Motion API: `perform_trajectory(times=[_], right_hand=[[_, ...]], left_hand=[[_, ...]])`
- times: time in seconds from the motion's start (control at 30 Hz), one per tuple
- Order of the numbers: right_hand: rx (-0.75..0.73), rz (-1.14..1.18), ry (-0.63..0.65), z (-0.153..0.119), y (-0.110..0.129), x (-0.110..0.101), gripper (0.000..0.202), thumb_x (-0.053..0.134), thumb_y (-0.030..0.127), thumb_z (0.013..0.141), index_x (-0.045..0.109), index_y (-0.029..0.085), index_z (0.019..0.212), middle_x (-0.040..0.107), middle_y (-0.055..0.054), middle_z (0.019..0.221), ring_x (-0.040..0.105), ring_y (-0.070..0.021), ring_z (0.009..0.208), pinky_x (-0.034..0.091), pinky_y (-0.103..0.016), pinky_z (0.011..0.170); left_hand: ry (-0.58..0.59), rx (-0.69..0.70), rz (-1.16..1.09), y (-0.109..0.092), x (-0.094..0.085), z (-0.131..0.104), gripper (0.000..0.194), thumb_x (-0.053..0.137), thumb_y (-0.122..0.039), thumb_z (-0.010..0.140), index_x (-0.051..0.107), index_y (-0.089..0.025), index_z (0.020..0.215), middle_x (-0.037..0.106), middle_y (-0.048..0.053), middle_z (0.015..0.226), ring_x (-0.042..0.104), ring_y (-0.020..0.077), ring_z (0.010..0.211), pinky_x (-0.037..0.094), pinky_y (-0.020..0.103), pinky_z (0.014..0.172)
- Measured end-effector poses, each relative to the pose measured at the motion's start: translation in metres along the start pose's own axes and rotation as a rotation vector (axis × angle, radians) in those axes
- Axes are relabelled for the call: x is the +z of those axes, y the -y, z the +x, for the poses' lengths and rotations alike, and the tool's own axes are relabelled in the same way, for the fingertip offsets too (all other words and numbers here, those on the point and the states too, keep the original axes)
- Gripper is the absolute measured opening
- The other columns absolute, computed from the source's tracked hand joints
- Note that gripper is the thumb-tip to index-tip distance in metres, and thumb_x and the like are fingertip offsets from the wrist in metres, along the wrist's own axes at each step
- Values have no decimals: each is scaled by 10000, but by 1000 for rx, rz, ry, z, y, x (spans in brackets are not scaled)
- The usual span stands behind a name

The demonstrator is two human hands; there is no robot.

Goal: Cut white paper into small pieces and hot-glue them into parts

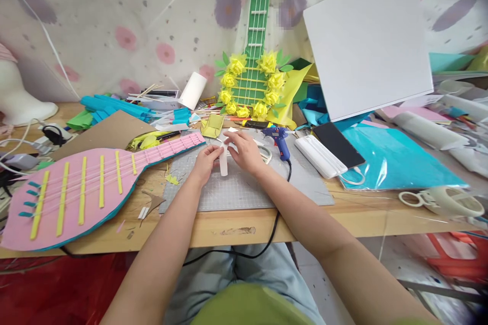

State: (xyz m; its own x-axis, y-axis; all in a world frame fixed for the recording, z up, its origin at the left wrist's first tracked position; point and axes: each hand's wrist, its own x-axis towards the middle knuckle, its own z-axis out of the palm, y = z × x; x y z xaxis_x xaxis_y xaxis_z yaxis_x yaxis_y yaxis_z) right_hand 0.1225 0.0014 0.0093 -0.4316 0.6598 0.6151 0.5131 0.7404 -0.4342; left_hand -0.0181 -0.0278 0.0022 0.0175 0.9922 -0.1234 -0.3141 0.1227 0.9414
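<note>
My left hand (207, 163) pinches a narrow white paper strip (223, 165) between thumb and fingers, and the strip's lower end hangs down over the grey cutting mat (244, 193). Curled around the strip's upper end are the fingers of my right hand (246, 151), which touch it from the other side. Partly covered by my right hand lies a pale loop-shaped thing (266, 155). A blue hot glue gun (279, 141) lies to the right, its black cord running off the table's front edge. Just behind my hands sits a small yellow-green folded piece (212, 126).
A pink paper guitar (84, 188) lies at the left. Behind the mat stands a green guitar (253, 76) with yellow paper flowers. To the right are a white power strip (320, 155), a blue wrapped sheet (396, 157), a large white board (369, 45) and a tape roll (457, 201).
</note>
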Motion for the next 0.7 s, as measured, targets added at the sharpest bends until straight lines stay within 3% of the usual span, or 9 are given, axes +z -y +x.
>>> perform_trajectory(times=[0.13, 0.23, 0.33, 0.47, 0.7], right_hand=[[396, 223, -109, 0, -2, 5, 308, 475, 183, 750, 468, 218, 1056, 651, -12, 862, 596, -164, 807, 446, -339, 784], [574, 390, -141, 2, -8, 8, 268, 514, 203, 704, 474, 218, 968, 636, 10, 783, 594, -138, 712, 460, -309, 727], [612, 479, -136, 2, -13, 11, 255, 537, 216, 671, 474, 217, 919, 619, 25, 738, 585, -128, 677, 468, -303, 698], [616, 603, -102, 2, -11, 15, 263, 518, 194, 653, 461, 220, 908, 607, 35, 733, 580, -113, 646, 484, -282, 641], [656, 530, -99, 0, -9, 13, 262, 511, 183, 631, 465, 212, 888, 605, 25, 736, 578, -124, 650, 479, -281, 613]], left_hand=[[-57, 40, -45, 0, 2, 3, 343, 712, -360, 547, 479, -170, 712, 514, -38, 672, 515, 86, 611, 435, 216, 539], [-111, 149, -36, 1, 1, 6, 328, 715, -332, 557, 498, -168, 740, 545, -25, 764, 537, 87, 718, 447, 221, 644], [-62, 122, -74, 1, 3, 5, 332, 675, -374, 618, 518, -172, 830, 598, 17, 874, 571, 118, 815, 445, 256, 732], [44, -5, -91, -1, 6, 0, 376, 635, -425, 659, 502, -175, 906, 637, 61, 869, 617, 176, 816, 461, 299, 701], [1, -28, 34, 3, 3, -1, 477, 726, -232, 558, 454, -173, 944, 645, 48, 829, 639, 165, 659, 475, 300, 636]])
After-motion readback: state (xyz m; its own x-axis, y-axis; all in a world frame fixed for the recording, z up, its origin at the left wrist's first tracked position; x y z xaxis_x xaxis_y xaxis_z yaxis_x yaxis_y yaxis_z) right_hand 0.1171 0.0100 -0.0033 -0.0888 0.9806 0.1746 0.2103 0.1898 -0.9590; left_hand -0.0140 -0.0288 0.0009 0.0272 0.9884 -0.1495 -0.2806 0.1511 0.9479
